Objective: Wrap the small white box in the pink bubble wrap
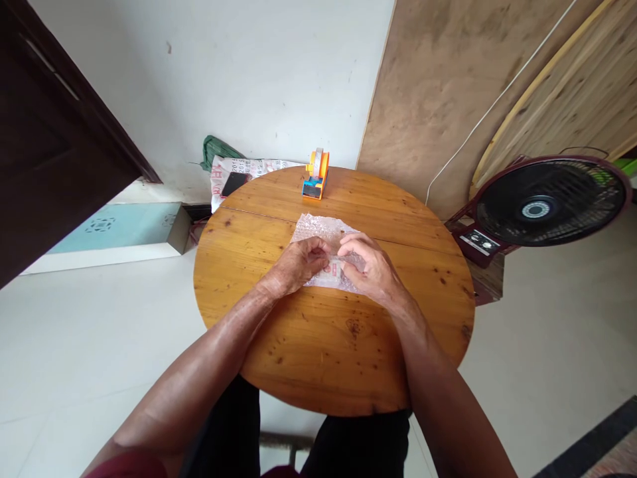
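Head view. Round wooden table (328, 345), knotted planks, is standing on a pale floor (74, 345) against a white wall (249, 73). Left hand (298, 265) and right hand (371, 265) are both pinching a sheet of bubble wrap (318, 229), fingers curled onto its near part, which is covering a small red-and-white item (334, 269); the sheet's free part is lying beyond the fingertips. Orange tape dispenser (316, 174) is sitting further beyond, at the far rim. Bare tabletop is lying left, right and nearer than the fingers. Floor fan (545, 206) is standing well right of the table.
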{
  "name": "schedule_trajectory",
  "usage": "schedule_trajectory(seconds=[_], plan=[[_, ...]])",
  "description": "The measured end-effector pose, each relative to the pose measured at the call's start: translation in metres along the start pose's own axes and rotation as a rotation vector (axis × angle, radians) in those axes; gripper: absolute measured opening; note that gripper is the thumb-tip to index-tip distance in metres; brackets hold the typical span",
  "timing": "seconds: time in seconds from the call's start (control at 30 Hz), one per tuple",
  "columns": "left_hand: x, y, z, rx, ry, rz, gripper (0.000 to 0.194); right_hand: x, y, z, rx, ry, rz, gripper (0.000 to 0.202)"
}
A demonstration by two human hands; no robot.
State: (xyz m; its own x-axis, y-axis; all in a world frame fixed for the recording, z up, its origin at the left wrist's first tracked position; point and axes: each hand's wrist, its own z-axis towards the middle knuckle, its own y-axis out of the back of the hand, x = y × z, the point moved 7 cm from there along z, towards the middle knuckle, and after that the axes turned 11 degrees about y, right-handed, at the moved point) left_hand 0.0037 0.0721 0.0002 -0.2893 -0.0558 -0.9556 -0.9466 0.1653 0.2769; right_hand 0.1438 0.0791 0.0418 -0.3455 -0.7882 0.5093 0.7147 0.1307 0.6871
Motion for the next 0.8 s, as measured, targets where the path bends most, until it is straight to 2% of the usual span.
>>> schedule_trajectory(seconds=[0.1, 0.23, 0.53, 0.67, 0.8], plan=[[-0.001, 0.001, 0.0, -0.007, -0.026, 0.041, 0.02, 0.005, -0.005, 0.002, 0.045, 0.061, -0.05, 0.002], [0.002, 0.005, 0.001, -0.062, -0.004, 0.07, 0.022, 0.0, -0.009, 0.002, 0.087, 0.06, -0.12, 0.007], [0.005, 0.004, 0.006, -0.075, 0.053, 0.012, 0.027, 0.0, -0.012, 0.001, 0.076, 0.132, -0.16, 0.011], [-0.002, 0.018, 0.003, -0.153, 0.067, 0.164, 0.025, -0.002, -0.013, 0.001, 0.074, 0.146, -0.164, 0.014], [-0.007, 0.033, -0.007, -0.097, 0.102, 0.319, 0.034, -0.001, -0.013, 0.001, 0.076, 0.142, -0.154, 0.014]])
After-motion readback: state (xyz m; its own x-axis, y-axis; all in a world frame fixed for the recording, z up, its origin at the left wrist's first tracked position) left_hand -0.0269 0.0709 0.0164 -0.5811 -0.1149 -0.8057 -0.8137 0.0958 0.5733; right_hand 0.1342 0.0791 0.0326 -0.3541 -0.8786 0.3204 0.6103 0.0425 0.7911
